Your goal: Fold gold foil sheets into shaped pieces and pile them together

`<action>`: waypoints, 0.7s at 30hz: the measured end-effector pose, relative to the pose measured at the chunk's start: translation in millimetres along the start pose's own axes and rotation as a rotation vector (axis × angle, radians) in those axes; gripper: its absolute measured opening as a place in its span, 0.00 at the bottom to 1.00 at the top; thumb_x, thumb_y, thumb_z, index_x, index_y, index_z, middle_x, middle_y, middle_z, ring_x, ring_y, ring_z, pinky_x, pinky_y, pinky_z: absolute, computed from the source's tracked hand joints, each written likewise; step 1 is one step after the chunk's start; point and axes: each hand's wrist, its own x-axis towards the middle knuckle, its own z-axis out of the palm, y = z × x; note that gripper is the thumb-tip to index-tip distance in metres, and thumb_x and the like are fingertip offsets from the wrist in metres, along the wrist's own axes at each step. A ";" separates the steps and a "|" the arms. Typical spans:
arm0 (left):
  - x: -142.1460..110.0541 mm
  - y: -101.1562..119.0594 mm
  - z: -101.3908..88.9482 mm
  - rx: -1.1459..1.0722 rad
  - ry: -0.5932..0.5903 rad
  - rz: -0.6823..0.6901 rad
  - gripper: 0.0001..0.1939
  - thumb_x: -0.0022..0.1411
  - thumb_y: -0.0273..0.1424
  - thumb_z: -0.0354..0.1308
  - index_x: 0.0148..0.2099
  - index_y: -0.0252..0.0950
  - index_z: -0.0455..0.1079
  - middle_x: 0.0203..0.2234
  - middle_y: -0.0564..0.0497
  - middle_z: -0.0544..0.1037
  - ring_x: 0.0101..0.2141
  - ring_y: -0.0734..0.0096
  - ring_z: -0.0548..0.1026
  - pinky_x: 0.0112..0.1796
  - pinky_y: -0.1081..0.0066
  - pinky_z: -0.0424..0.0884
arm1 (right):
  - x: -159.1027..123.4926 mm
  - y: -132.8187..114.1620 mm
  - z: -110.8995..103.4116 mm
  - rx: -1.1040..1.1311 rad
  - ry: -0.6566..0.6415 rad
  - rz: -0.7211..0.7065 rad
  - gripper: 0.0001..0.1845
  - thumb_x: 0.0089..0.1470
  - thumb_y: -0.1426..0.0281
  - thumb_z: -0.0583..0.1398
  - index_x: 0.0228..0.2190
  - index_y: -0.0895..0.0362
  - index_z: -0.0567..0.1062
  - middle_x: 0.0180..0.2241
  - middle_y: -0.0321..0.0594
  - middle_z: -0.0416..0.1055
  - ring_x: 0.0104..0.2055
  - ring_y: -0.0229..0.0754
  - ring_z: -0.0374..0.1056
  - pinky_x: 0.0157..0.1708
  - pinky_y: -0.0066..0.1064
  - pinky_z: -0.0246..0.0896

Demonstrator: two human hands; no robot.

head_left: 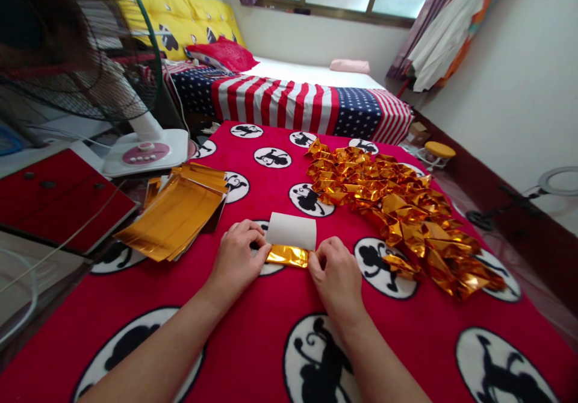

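Note:
A sheet of gold foil paper [289,256] lies on the red cloth in front of me, its near edge folded over so a gold strip shows. The sheet's pale backing faces up beyond that strip. My left hand [241,252] pinches the strip's left end between thumb and fingers. At the right end, my right hand [333,267] grips the same strip with curled fingers. To the left sits a stack of flat gold foil sheets [176,213]. A large heap of folded gold foil pieces [383,198] spreads over the cloth on the right.
The red cloth [253,306] with black-and-white figures covers the surface. On the left stand an electric fan [149,150] and a dark red panel [58,192]. Behind is a bed with a flag-patterned cover [289,102]. A yellow-topped stool [439,150] stands at right.

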 end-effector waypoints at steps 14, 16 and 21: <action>-1.9 11.7 -4.8 0.103 -0.069 0.004 0.09 0.59 0.29 0.58 0.31 0.47 0.79 0.39 0.53 0.76 0.44 0.63 0.70 0.40 0.64 0.62 | 0.8 -5.1 -5.2 0.124 -0.034 -0.006 0.09 0.54 0.76 0.58 0.27 0.53 0.76 0.36 0.35 0.69 0.34 0.38 0.65 0.35 0.31 0.52; -2.1 15.6 -3.8 0.139 -0.060 -0.017 0.09 0.58 0.29 0.57 0.31 0.46 0.78 0.39 0.53 0.76 0.44 0.62 0.70 0.41 0.63 0.62 | 0.6 -7.9 -5.9 0.093 -0.034 0.022 0.11 0.53 0.77 0.57 0.27 0.53 0.77 0.37 0.36 0.69 0.36 0.39 0.66 0.36 0.32 0.51; -4.0 26.4 -4.1 0.181 -0.044 -0.054 0.10 0.57 0.43 0.61 0.31 0.43 0.77 0.40 0.50 0.75 0.44 0.59 0.69 0.42 0.61 0.63 | -1.8 -18.3 -5.3 0.017 -0.030 0.083 0.07 0.54 0.71 0.58 0.29 0.54 0.77 0.39 0.39 0.68 0.41 0.44 0.66 0.37 0.34 0.50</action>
